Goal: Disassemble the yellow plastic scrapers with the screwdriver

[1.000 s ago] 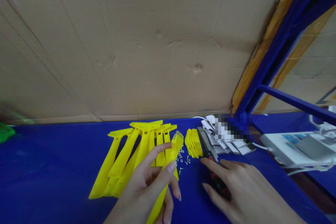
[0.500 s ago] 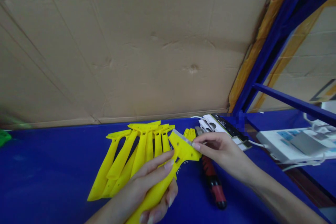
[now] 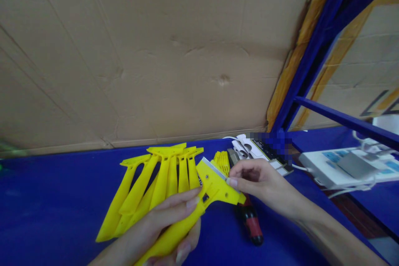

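A yellow plastic scraper [image 3: 215, 187] has its wide head pointing up and to the right. My left hand [image 3: 168, 222] is wrapped round its handle from below and behind. A thin metal blade [image 3: 212, 168] lies along the head's far edge. My right hand [image 3: 260, 178] pinches at that edge with thumb and forefinger, touching the blade's right part. A small yellow piece [image 3: 242, 198] juts out at the head's right end. Beneath the right hand lies a red and black handled tool [image 3: 252, 222], its upper part partly hidden.
Several yellow scrapers [image 3: 160, 178] lie side by side on the blue table [image 3: 56, 208]. Small yellow pieces [image 3: 222, 159] sit behind the held head. Printed black and white card [image 3: 264, 147] lies farther back. A white power strip [image 3: 324, 166], blue metal frame [image 3: 308, 70] and cardboard wall [image 3: 174, 58] surround the area.
The scraper's head has tilted slightly clockwise, and a yellow end piece now shows at its right. My right hand stays pinched at the blade edge. The view has shifted a little.
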Tool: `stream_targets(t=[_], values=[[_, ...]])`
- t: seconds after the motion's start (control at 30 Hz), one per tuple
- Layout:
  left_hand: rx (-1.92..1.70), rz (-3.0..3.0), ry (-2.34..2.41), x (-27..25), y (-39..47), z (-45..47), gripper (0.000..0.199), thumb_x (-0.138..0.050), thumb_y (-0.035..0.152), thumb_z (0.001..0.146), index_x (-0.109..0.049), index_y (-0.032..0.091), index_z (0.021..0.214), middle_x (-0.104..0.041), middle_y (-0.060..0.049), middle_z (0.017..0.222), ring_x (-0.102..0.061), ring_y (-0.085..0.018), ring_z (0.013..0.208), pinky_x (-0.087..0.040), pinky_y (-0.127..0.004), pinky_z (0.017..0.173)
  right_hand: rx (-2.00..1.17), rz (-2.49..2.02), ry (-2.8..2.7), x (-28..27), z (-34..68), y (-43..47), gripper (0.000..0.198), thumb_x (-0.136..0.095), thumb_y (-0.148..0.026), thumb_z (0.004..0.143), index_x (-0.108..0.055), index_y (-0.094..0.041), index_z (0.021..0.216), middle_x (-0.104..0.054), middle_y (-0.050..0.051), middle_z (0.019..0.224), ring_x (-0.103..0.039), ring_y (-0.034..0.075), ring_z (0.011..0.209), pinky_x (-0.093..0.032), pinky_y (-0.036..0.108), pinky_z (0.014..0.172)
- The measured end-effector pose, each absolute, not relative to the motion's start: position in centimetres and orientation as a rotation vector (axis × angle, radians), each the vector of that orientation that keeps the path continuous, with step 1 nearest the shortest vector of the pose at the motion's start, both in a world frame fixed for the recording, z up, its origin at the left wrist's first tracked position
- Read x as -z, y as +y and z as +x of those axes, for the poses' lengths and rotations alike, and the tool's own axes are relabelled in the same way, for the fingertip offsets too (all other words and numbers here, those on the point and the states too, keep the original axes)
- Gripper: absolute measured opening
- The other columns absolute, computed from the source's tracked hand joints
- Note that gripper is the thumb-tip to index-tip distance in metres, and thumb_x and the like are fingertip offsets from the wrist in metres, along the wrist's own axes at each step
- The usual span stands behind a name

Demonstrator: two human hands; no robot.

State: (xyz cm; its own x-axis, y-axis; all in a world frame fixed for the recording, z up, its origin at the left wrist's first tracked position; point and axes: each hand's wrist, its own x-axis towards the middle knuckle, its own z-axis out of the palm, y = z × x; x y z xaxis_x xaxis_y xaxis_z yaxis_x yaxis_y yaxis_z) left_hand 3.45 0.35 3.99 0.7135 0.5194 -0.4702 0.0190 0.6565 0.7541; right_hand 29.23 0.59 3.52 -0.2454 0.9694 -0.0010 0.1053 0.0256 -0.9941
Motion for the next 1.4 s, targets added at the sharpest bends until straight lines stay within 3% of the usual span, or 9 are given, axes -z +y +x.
stream_targets(t=[0.17, 0.27, 0.4, 0.63, 0.83, 0.97, 1.2, 1.3, 1.4], values=[[-0.394, 0.849, 0.812, -3.8, 0.0, 3.2, 0.035, -0.061, 0.046, 0.099, -0.064, 0.018, 0.12, -0.056, 0.005, 0.053, -0.028, -0.003, 0.028, -0.023, -0.013, 0.031, -1.353, -1.166, -1.426, -3.1, 29.2, 0.7, 0.049, -0.082, -0.064, 0.075, -0.074, -0.016, 0.082, -0.064, -0.001, 0.064, -0.052, 0.009, 0.054, -0.042, 0.023, 0.051], [-0.336, 0.845, 0.746, -3.8, 0.1, 3.1, 0.033, -0.059, 0.048, 0.099, -0.069, 0.016, 0.096, -0.052, 0.005, 0.053, -0.027, -0.002, 0.026, -0.019, -0.015, 0.028, -1.295, -1.182, -1.418, -3.5, 29.4, 0.9, 0.047, -0.078, -0.064, 0.079, -0.07, -0.018, 0.081, -0.063, -0.002, 0.062, -0.056, 0.011, 0.055, -0.045, 0.024, 0.054], [-0.342, 0.816, 0.685, -3.7, 0.7, 3.2, 0.051, -0.058, 0.051, 0.099, -0.061, 0.015, 0.063, -0.042, 0.005, 0.044, -0.028, -0.003, 0.028, -0.021, -0.014, 0.028, -0.846, -1.357, -1.463, -4.1, 30.3, 0.8, 0.034, -0.068, -0.052, 0.087, -0.068, -0.019, 0.076, -0.063, 0.0, 0.061, -0.058, 0.014, 0.055, -0.044, 0.026, 0.052], [-0.442, 0.833, 0.751, -2.7, 1.0, 4.0, 0.057, -0.07, 0.065, 0.085, -0.059, 0.016, 0.058, -0.038, 0.005, 0.033, -0.027, -0.004, 0.025, -0.018, -0.014, 0.027, -0.277, -1.75, -1.77, -2.5, 31.3, -0.4, 0.023, -0.058, -0.029, 0.089, -0.072, -0.024, 0.072, -0.077, 0.004, 0.065, -0.075, 0.025, 0.063, -0.051, 0.032, 0.055], [-0.536, 0.872, 0.833, -2.4, 0.3, 4.6, 0.057, -0.071, 0.065, 0.086, -0.059, 0.016, 0.058, -0.035, 0.007, 0.034, -0.032, -0.004, 0.025, -0.023, -0.012, 0.028, -0.073, -1.855, -1.912, -1.2, 30.4, 0.2, 0.015, -0.06, -0.019, 0.088, -0.073, -0.021, 0.08, -0.075, 0.004, 0.064, -0.071, 0.021, 0.056, -0.046, 0.028, 0.052], [-0.521, 0.88, 0.834, -3.0, 0.3, 4.8, 0.059, -0.078, 0.068, 0.076, -0.059, 0.015, 0.061, -0.048, 0.005, 0.044, -0.039, -0.003, 0.028, -0.026, -0.012, 0.028, 0.023, -1.9, -1.941, -0.8, 30.2, 0.3, 0.015, -0.06, -0.019, 0.087, -0.072, -0.02, 0.078, -0.072, 0.006, 0.061, -0.069, 0.023, 0.056, -0.041, 0.031, 0.054], [-0.542, 0.964, 0.913, -4.2, 0.0, 5.1, 0.046, -0.067, 0.058, 0.092, -0.06, 0.015, 0.078, -0.061, 0.002, 0.063, -0.045, -0.002, 0.034, -0.03, -0.012, 0.033, -0.009, -1.924, -1.95, -1.4, 30.1, 0.1, 0.025, -0.054, -0.023, 0.092, -0.073, -0.019, 0.076, -0.074, 0.009, 0.068, -0.071, 0.025, 0.061, -0.039, 0.032, 0.056], [-0.567, 1.156, 0.959, -4.8, 0.1, 5.8, 0.058, -0.062, 0.063, 0.091, -0.062, 0.014, 0.121, -0.061, 0.003, 0.064, -0.047, -0.007, 0.034, -0.031, -0.016, 0.032, -0.078, -1.894, -1.924, -1.9, 29.8, -0.3, 0.022, -0.055, -0.028, 0.095, -0.073, -0.02, 0.084, -0.071, 0.003, 0.062, -0.067, 0.02, 0.055, -0.039, 0.029, 0.054], [-0.522, 1.516, 1.098, -5.8, 0.9, 6.5, 0.073, -0.048, 0.062, 0.099, -0.038, 0.02, 0.158, -0.061, 0.004, 0.066, -0.051, -0.011, 0.037, -0.039, -0.02, 0.035, -0.235, -1.848, -1.932, -2.1, 29.8, -0.8, 0.013, -0.066, -0.033, 0.089, -0.067, -0.021, 0.085, -0.068, 0.0, 0.058, -0.064, 0.018, 0.05, -0.037, 0.027, 0.05]])
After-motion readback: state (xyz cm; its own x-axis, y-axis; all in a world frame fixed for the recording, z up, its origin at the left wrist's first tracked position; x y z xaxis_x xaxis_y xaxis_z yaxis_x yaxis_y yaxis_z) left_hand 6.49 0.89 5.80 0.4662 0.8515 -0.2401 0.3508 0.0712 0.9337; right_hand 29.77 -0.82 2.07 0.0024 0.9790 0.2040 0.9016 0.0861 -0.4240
